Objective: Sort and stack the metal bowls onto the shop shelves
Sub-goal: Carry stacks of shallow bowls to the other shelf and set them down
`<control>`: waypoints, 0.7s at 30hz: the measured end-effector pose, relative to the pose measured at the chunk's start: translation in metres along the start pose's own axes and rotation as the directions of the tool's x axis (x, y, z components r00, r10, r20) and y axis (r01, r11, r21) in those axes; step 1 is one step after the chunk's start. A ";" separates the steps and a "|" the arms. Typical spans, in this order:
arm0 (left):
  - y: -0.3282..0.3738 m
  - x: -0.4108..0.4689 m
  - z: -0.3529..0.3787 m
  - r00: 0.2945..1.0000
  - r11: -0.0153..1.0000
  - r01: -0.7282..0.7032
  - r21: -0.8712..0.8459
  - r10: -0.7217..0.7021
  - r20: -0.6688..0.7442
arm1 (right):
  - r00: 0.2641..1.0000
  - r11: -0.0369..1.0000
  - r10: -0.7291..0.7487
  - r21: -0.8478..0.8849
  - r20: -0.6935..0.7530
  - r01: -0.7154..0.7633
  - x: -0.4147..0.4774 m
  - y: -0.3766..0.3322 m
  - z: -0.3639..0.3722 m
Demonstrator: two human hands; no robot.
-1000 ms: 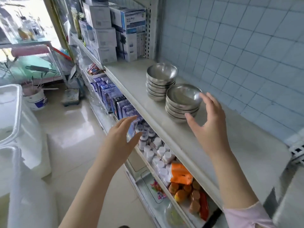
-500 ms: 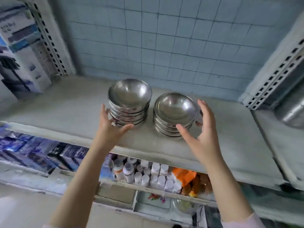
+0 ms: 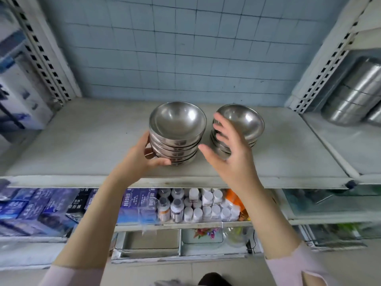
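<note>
So the big grey shelf board (image 3: 82, 141) is the thing to orient by here. Both piles of metal bowls sit on it, roughly at the middle of its width. The left stack (image 3: 177, 120) is closer to the shelf's front edge. The right stack (image 3: 245, 120) is a bit further back and toward the shelf's right end, and the two are just beside each other with a thin gap showing. The left hand (image 3: 140, 159) is over the shelf's front edge and has hold of the left stack low down, fingers curled round its left side and the thumb (image 3: 162, 162) pressed on the near side by the bottom bowl. The right hand (image 3: 233, 157) is over the front half of the shelf, in front of the right stack, with fingers (image 3: 220, 129) spread and relaxed and holding nothing. It's motion-blurred, so I can't tell if the fingertips actually touch those bowls. My take on handling: this looks like thin polished steel, so each bowl should be light and stiff and won't break. A nested pile adds up to some weight though, and the surfaces are slick, so the upper bowls could slide or rattle off if you only pinch the top rim. I'd take a pile by the bottom bowl, palms on opposite sides and a thumb hooked over the top rim, then slide it along the shelf rather than lift it high. Dents and noise are the real risk, not breakage.
</note>
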State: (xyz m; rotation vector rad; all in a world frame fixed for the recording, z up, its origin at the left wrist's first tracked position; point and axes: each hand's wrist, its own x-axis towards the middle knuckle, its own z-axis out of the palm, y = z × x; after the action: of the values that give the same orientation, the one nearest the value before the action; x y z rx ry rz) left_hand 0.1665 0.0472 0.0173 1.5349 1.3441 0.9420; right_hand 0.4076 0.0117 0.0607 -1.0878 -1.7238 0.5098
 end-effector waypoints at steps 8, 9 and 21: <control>0.001 0.000 -0.004 0.995 0.999 -0.046 -0.025 0.048 0.089 | 0.942 0.958 0.283 -0.002 0.178 -0.287 0.031 -0.005 0.028; 0.000 -0.001 -0.003 0.995 0.998 -0.048 -0.037 0.051 0.087 | 0.939 0.953 0.298 0.006 0.175 -0.303 0.031 -0.002 0.029; -0.005 -0.002 0.002 0.995 0.997 -0.067 -0.035 0.069 0.070 | 0.916 0.945 0.321 -0.024 0.240 -0.325 0.039 0.003 0.023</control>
State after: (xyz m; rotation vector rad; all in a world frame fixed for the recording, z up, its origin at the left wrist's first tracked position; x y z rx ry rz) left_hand 0.1664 0.0456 0.0123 1.5830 1.2271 0.9378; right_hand 0.3841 0.0493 0.0690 -1.3541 -1.7482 0.8949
